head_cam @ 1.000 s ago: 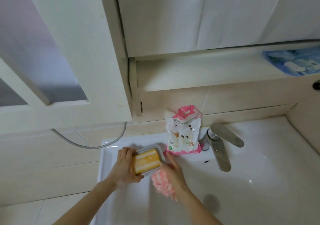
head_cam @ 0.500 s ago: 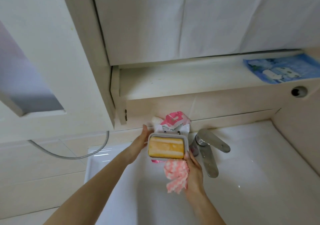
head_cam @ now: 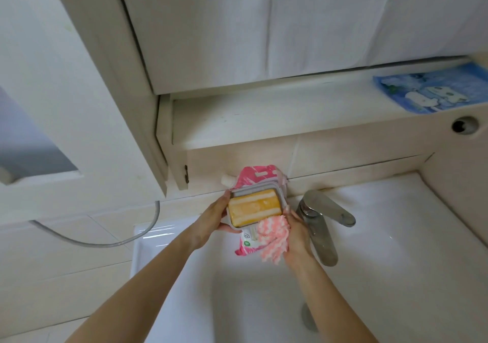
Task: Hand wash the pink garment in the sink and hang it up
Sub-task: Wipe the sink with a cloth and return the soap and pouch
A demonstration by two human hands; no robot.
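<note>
Left hand (head_cam: 211,221) grips the left end of a grey soap dish (head_cam: 254,188), fingers and thumb curled round that end. The right hand (head_cam: 297,237) steadies the opposite end with its fingertips while its curled fingers hold the pink garment (head_cam: 272,239) against the palm. The dish is held level above the back rim of the sink (head_cam: 396,250), just left of the tap (head_cam: 320,237), and carries a yellow bar of soap (head_cam: 253,206). A pink and white pouch (head_cam: 257,176) stands behind the dish against the wall, its lower edge showing beneath.

Step in hand, as judged: the soaping stage of the wash, with the soap brought within reach but not yet applied. No water is seen running from the tap, and the basin looks empty of water.

The next move calls for freeing one hand. The dish should be set down on a flat part of the rim, or the bar lifted out, so that soap and cloth can meet over the basin. Both hands being occupied, the dish could tip as the grip changes.

Garment: small, pink with white flecks, of a fluffy or nubbly weave, bunched in the palm with a loose end hanging below the hand. Whether it is wet cannot be told.
</note>
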